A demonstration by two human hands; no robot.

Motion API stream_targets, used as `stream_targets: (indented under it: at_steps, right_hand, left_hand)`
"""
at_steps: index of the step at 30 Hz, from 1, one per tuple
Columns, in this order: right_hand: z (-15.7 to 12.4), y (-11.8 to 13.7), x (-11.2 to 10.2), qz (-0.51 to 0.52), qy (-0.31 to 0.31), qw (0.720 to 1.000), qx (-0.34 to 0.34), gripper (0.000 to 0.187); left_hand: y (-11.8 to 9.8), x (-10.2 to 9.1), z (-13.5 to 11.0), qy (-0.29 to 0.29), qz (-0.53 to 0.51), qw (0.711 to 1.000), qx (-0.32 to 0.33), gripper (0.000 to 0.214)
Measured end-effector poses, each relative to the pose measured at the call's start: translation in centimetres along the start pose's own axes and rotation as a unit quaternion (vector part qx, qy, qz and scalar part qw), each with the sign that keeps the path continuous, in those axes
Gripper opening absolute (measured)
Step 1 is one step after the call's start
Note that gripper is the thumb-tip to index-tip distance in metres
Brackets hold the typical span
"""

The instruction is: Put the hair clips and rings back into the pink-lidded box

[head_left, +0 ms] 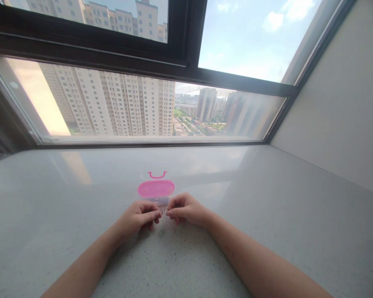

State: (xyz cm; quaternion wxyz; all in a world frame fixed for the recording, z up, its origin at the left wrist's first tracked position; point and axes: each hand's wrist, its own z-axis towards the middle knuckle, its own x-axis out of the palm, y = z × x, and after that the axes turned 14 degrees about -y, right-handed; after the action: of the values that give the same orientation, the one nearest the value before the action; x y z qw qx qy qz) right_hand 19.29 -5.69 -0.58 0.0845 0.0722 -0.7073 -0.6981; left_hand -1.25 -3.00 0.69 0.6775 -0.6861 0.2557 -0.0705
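Note:
My left hand [139, 218] and my right hand [186, 209] meet over a pale speckled stone windowsill [267, 215], fingertips almost touching. Both are closed in a pinch. Between the fingertips sits a very small ring-like thing [165, 211]; what it is I cannot make out. Just beyond the hands stands a small clear box with a pink lid [156, 188], and its pink handle [157, 175] sticks up behind it.
A large window with a black frame [186, 72] runs along the far edge of the sill, with high-rise buildings outside. A plain wall [338, 107] closes the right side. The sill stretches wide to the left and right of the hands.

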Motion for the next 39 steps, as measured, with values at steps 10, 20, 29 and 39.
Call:
stream_targets:
  at_steps: [10, 20, 29, 39]
  right_hand:
    - [-0.01, 0.14, 0.17, 0.009, -0.006, 1.0, 0.005, 0.027]
    - [0.05, 0.01, 0.03, 0.004, 0.003, 1.0, 0.0, 0.024]
    - [-0.04, 0.14, 0.02, -0.005, 0.006, 1.0, -0.003, 0.024]
    - [0.05, -0.12, -0.04, -0.011, 0.006, 1.0, -0.007, 0.024]
  left_hand:
    - [0.47, -0.12, 0.22, 0.003, 0.001, 1.0, 0.011, 0.026]
    - [0.38, -0.14, 0.21, 0.01, 0.015, 1.0, 0.018, 0.027]
    - [0.51, -0.18, 0.14, 0.007, 0.032, 0.999, 0.028, 0.026]
    - [0.28, -0.08, 0.09, 0.008, 0.042, 0.999, 0.031, 0.026]
